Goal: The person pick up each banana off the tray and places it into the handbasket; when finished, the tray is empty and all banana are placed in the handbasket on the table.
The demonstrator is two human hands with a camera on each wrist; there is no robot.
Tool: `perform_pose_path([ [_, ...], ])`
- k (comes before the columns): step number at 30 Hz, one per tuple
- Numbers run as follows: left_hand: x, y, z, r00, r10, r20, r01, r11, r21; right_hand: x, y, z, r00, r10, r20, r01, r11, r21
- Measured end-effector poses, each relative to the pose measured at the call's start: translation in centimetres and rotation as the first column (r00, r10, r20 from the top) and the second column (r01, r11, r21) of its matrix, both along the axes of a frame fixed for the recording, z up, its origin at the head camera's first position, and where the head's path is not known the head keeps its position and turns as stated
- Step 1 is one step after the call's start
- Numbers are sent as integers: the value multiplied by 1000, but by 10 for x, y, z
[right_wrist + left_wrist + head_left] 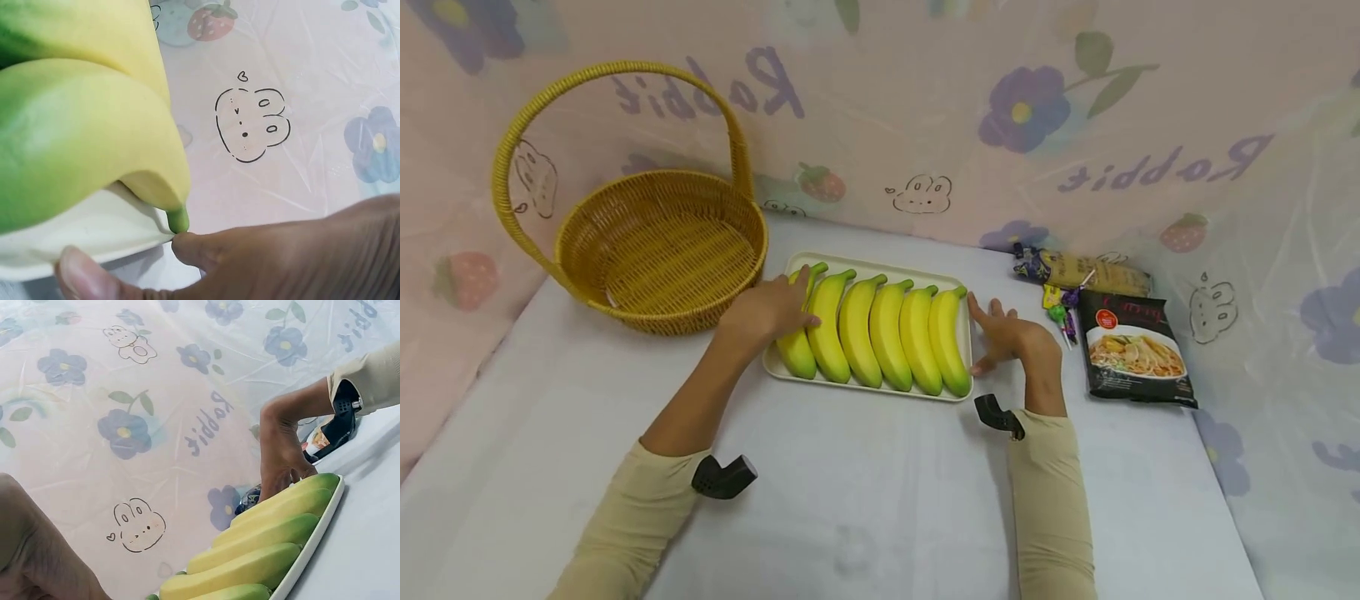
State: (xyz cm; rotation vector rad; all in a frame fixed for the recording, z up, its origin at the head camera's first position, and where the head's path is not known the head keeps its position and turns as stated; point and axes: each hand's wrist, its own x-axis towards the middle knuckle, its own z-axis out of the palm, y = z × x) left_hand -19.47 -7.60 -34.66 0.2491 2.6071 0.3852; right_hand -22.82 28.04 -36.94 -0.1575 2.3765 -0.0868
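A row of several yellow bananas (pixel 859 332) with green tips lies side by side on a cream rectangular tray (pixel 868 392). My left hand (pixel 765 312) grips the leftmost banana (pixel 796 354) from above, its thumb along that banana's right side. In the left wrist view the hand's fingers are out of frame. At the tray's other end, my right hand (pixel 1007 333) has its fingers spread beside the rim. Seen from the right wrist, a fingertip (pixel 187 245) is right at the tray's rim near a banana stem, and the thumb (pixel 84 275) is by the rim too.
A woven yellow basket (pixel 662 242) with a tall handle stands left of the tray. To the right lie a black noodle packet (pixel 1138 350), a long tan packet (pixel 1093 273) and several small wrapped candies (pixel 1063 312). A printed curtain (pixel 880 108) hangs behind the white table (pixel 850 467).
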Motion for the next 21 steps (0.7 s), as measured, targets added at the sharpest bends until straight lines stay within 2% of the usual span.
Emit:
perform_pose_path([
  [11,-5,-1,-6,996,-14,-90,10,999,-46,-2,-2,5,1000,-24,17,24,1000,-9],
  [21,-9,1,-12,997,0,-79,-4,999,-53,-2,-3,2,1000,23,-2,-22,1000,19],
])
